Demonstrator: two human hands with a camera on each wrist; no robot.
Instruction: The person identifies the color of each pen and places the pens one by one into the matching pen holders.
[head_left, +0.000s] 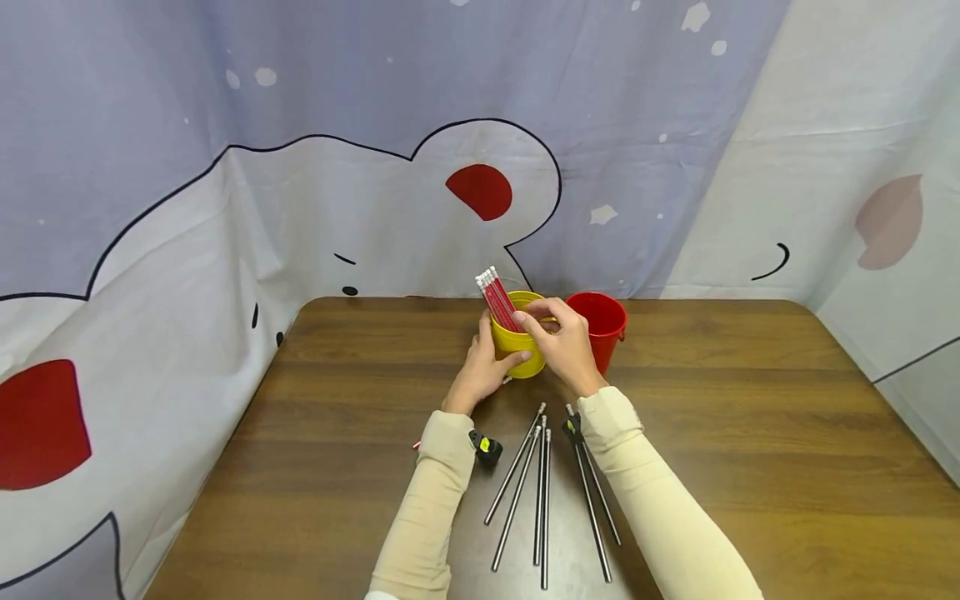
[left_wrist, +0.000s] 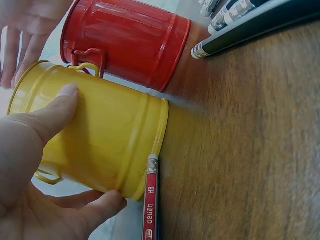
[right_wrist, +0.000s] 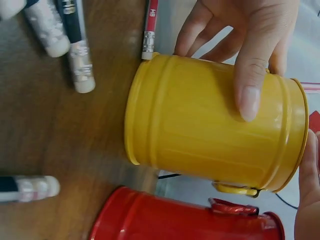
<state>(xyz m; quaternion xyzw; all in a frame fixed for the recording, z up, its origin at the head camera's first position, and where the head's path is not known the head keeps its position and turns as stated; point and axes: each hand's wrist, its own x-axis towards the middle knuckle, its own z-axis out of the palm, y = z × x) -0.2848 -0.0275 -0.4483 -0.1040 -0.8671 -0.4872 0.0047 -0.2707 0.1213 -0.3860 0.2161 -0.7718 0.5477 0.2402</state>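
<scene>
My left hand (head_left: 480, 367) grips a small yellow bucket (left_wrist: 110, 125) by its side, thumb on the near wall and fingers round the other side. Several red pencils (head_left: 498, 300) with white erasers lean out of the bucket's mouth in the head view. My right hand (head_left: 564, 346) is over the bucket's rim, thumb beside the pencils, fingers fairly straight in the left wrist view. One red pencil (left_wrist: 150, 205) lies on the table, its eraser end right at the bucket's base; my left arm hides most of it in the head view.
A red bucket (head_left: 600, 321) stands just right of the yellow one. Several dark pencils (head_left: 542, 492) lie spread on the wooden table (head_left: 750, 433) between my forearms. A patterned curtain (head_left: 337, 208) hangs behind the table's back edge.
</scene>
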